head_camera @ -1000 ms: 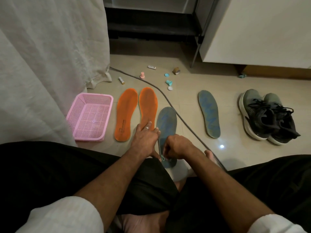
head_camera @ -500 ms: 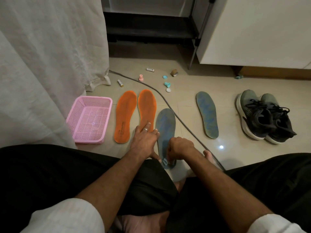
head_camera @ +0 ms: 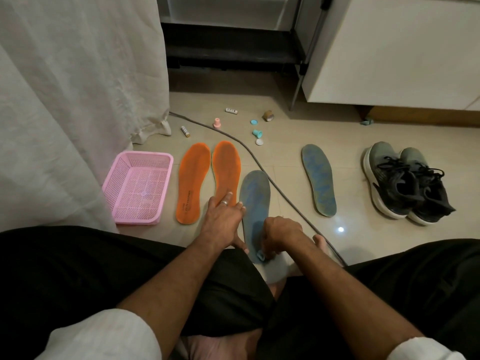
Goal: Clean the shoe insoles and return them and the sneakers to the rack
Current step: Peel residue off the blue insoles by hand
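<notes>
Left hand [head_camera: 224,218] flat, fingers [head_camera: 228,197] spread on blue insole [head_camera: 255,201] edge; right hand [head_camera: 281,233] fingers curled, pinching small teal tool [head_camera: 260,255] at heel.

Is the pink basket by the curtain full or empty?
Empty: the pink basket sits upright on the floor, and its mesh bottom shows bare right across.
</notes>
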